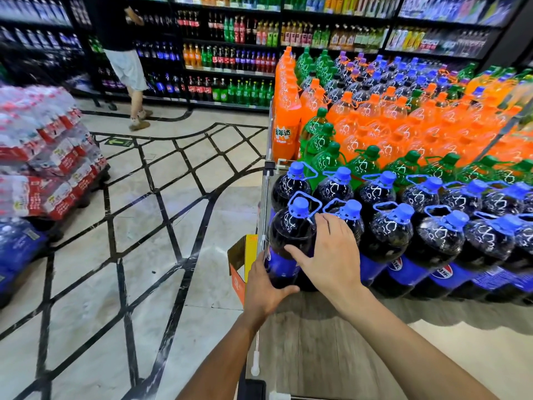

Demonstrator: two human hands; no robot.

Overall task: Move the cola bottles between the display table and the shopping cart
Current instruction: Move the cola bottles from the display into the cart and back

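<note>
A large cola bottle (291,229) with a blue cap and blue label stands at the front left corner of the display table (331,336). My left hand (265,287) cups its lower left side and base. My right hand (331,252) lies flat against its right side, fingers spread over the shoulder. More cola bottles (432,238) stand in two rows to the right along the table's front. No shopping cart is in view.
Orange soda bottles (375,122) and green bottles (323,157) fill the table behind. An orange-yellow cardboard box (242,261) sits by the table's left corner. Stacked water packs (49,157) stand at left. A person (127,62) stands by the far drink shelves.
</note>
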